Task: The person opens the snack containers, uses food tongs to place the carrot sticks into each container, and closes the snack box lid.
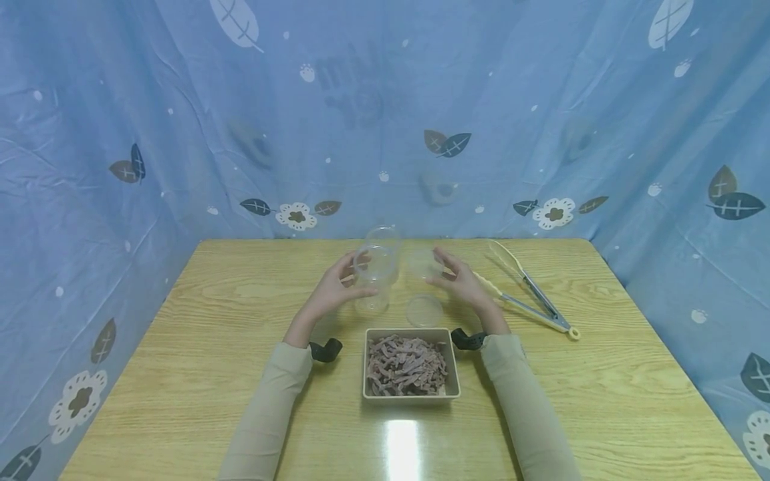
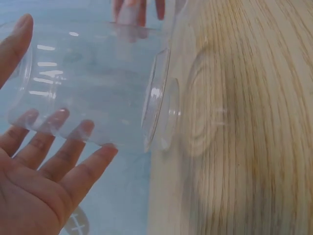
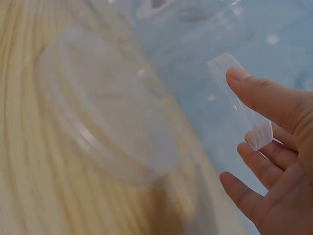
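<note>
My left hand (image 1: 329, 288) holds a clear plastic jar (image 2: 98, 83) upright, with the thumb on one side and spread fingers on the other. Its rim faces up in the head view. Between thumb and fingers of my right hand (image 1: 464, 284) is a clear round lid (image 3: 239, 100), pinched by the edge. That lid is apart from the jar, to its right. A second clear lid (image 1: 424, 310) lies flat on the table just below the right hand. Another clear jar (image 1: 385, 232) stands behind the held one, partly hidden by it.
A tan rectangular tray (image 1: 412, 399) with shredded brownish-pink strips (image 1: 409, 364) sits between my forearms. Right of my right hand lie spread tongs (image 1: 535, 300) with cream tips. The wooden table (image 1: 210, 374) meets a blue patterned curtain (image 1: 385, 133) at its back and sides.
</note>
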The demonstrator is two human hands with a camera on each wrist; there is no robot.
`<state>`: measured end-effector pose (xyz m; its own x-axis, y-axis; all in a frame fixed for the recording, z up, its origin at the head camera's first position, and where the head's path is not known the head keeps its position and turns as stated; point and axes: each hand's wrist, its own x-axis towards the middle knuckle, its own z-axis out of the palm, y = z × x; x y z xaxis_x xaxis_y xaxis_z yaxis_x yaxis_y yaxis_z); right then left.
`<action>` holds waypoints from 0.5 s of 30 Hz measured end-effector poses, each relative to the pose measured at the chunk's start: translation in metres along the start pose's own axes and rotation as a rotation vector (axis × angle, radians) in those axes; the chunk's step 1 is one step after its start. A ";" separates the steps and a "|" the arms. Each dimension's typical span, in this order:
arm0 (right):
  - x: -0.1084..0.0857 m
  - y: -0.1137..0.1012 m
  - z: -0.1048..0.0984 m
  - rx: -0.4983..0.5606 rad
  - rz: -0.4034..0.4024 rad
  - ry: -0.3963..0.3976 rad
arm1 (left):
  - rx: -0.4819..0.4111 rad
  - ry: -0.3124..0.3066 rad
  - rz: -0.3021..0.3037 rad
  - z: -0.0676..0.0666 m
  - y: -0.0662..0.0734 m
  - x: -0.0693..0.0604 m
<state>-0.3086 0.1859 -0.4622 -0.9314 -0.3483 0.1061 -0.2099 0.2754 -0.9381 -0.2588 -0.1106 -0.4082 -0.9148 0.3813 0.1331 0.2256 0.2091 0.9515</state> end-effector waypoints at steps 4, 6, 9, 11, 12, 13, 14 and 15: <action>0.000 0.000 0.004 -0.015 0.030 -0.017 | -0.007 -0.017 -0.001 -0.001 0.000 0.000; 0.001 0.004 0.007 -0.018 0.034 -0.013 | -0.009 -0.024 -0.004 -0.002 0.000 -0.001; 0.004 0.010 0.011 -0.071 0.013 -0.003 | -0.005 -0.030 -0.008 -0.002 0.001 -0.001; 0.008 0.021 0.013 -0.111 -0.002 0.009 | -0.001 -0.033 -0.007 -0.002 0.002 -0.001; 0.009 0.022 0.014 -0.128 -0.004 0.014 | 0.004 -0.034 -0.008 -0.002 0.001 -0.001; 0.010 0.023 0.015 -0.138 -0.002 0.019 | 0.008 -0.036 -0.007 -0.002 0.001 -0.001; 0.010 0.023 0.015 -0.133 0.006 0.022 | 0.013 -0.037 -0.006 -0.002 0.001 -0.001; 0.010 0.024 0.016 -0.132 0.008 0.020 | 0.017 -0.039 -0.006 -0.002 0.001 -0.001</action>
<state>-0.3188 0.1749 -0.4890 -0.9387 -0.3281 0.1062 -0.2382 0.3942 -0.8876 -0.2587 -0.1130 -0.4071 -0.9024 0.4150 0.1161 0.2262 0.2269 0.9473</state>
